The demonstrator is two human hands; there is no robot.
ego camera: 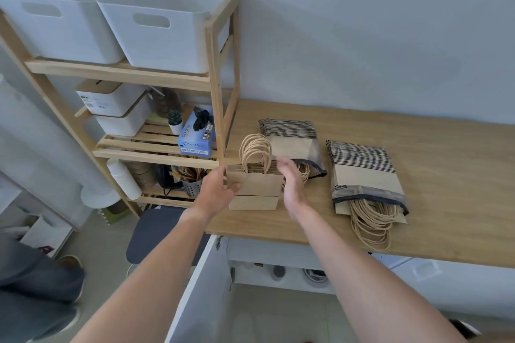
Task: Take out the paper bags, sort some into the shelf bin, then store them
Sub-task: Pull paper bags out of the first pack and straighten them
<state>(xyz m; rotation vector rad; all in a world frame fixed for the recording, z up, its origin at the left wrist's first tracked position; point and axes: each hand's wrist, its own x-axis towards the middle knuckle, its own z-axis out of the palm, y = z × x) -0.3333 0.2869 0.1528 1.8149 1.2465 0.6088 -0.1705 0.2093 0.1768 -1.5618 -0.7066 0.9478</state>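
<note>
A stack of small brown paper bags (255, 189) with twisted handles stands on the wooden counter (434, 175) by the shelf post. My left hand (218, 189) grips the stack's left side, thumb on the front. My right hand (289, 184) presses flat against its right side, fingers apart. Two plastic packs of further bags lie on the counter: one (291, 142) just behind the stack, one (362, 175) to the right with handles spilling out. Two white bins (164, 44) (61, 36) sit on the shelf's top level.
The wooden shelf (220, 86) stands left of the counter, with lidded white boxes (117, 108), a small plant (175, 120) and a blue glove box (196, 136). A white cabinet door (200, 292) hangs open below the counter. A dark stool (156, 231) sits on the floor.
</note>
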